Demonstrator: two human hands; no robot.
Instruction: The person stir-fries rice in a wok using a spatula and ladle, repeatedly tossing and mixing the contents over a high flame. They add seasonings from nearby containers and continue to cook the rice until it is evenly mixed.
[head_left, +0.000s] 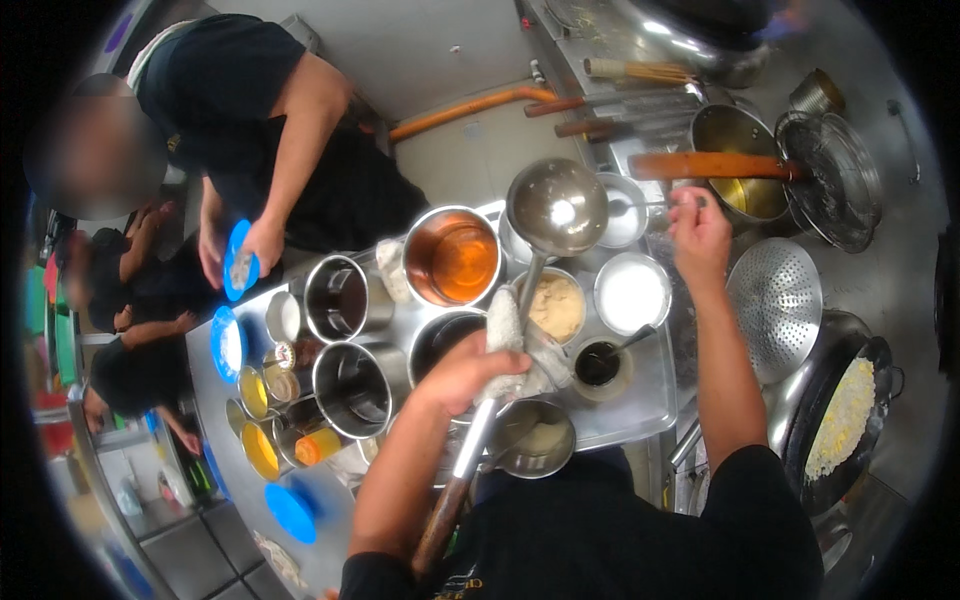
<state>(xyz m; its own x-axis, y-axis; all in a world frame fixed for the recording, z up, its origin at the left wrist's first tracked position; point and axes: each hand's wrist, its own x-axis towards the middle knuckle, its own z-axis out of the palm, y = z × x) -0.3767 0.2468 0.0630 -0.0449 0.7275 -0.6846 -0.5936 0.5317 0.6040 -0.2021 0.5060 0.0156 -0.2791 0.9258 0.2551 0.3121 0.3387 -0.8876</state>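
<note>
My left hand (469, 375) grips the handle of a large metal ladle (557, 210), with a white cloth (504, 334) bunched around the grip. The ladle's rounded bowl is above the seasoning containers, and its wooden handle end reaches toward my torso. At the right, my right hand (699, 229) has its fingers pinched on the thin handle of a spoon (637, 204), whose head is in a bowl of white granules (621, 217). Nearby stand a bowl of white powder (632, 292), a bowl of light-brown seasoning (556, 306) and a jar of dark sauce (598, 363).
Metal pots, one with orange liquid (466, 251), crowd the steel counter. At right are a perforated skimmer (776, 307), a strainer (840, 180), a pot of yellow oil (739, 191) and a wok with egg fried rice (844, 420). A co-worker (247, 135) holds a blue plate (238, 259).
</note>
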